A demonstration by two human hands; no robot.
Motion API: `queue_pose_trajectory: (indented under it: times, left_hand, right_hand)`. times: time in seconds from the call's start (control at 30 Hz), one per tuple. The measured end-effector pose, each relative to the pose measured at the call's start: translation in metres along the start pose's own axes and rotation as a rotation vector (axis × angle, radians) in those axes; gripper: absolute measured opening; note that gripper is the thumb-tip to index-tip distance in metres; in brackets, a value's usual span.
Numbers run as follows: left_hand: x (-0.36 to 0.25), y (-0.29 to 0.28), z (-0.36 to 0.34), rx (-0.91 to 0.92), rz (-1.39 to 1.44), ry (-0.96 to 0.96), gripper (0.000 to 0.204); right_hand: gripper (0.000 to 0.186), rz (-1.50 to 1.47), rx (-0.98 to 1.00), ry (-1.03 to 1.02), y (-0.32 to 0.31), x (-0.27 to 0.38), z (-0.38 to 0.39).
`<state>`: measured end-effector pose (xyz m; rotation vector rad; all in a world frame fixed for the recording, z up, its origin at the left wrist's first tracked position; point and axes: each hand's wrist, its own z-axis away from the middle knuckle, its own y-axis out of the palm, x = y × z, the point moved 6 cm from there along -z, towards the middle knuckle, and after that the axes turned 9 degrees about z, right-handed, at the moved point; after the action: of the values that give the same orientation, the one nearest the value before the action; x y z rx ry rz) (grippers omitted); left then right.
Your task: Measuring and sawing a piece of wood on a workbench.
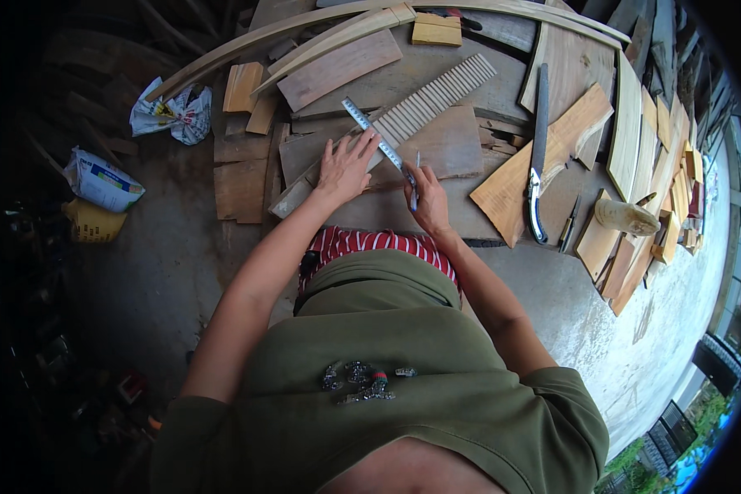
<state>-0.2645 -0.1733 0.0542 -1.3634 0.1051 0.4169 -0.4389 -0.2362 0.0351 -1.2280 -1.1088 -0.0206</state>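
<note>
My left hand [343, 169] lies flat, fingers spread, grip released, pressing the steel ruler [375, 134] onto the wooden board [453, 144] so it cannot slip. Ruler runs diagonally across the surface [436, 74]. My right hand [426, 196], just beside it, pinches a pen [415, 183], tip at the ruler's edge. Folding saw [538, 156] rests well apart, right.

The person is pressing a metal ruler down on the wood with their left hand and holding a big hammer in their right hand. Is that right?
Not quite. The head view shows the left hand pressing the metal ruler on the wood board, but the right hand holds a thin pen or pencil, not a hammer.
</note>
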Motion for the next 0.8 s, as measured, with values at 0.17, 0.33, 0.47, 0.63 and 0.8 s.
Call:
queue_pose_trajectory:
  times: [0.17, 0.33, 0.47, 0.63, 0.8]
  left_hand:
    - [0.000, -0.001, -0.004, 0.006, -0.012, 0.017, 0.093]
    - [-0.001, -0.004, -0.006, -0.002, -0.047, 0.029, 0.093]
    - [-0.001, -0.004, -0.009, 0.023, -0.068, 0.026, 0.093]
    - [0.001, -0.005, -0.009, -0.017, -0.033, 0.070, 0.090]
    - [-0.002, -0.009, -0.014, -0.021, -0.045, 0.078, 0.088]
  right_hand:
    - [0.036, 0.044, 0.003, -0.009, 0.000, 0.001, 0.000]
    - [0.036, 0.101, 0.023, -0.015, 0.003, -0.002, -0.002]
    - [0.035, 0.100, 0.021, -0.017, 0.004, -0.001, -0.002]
    - [0.035, 0.114, -0.003, -0.033, 0.001, 0.002, -0.003]
    - [0.034, 0.115, -0.016, -0.014, 0.001, 0.002, -0.005]
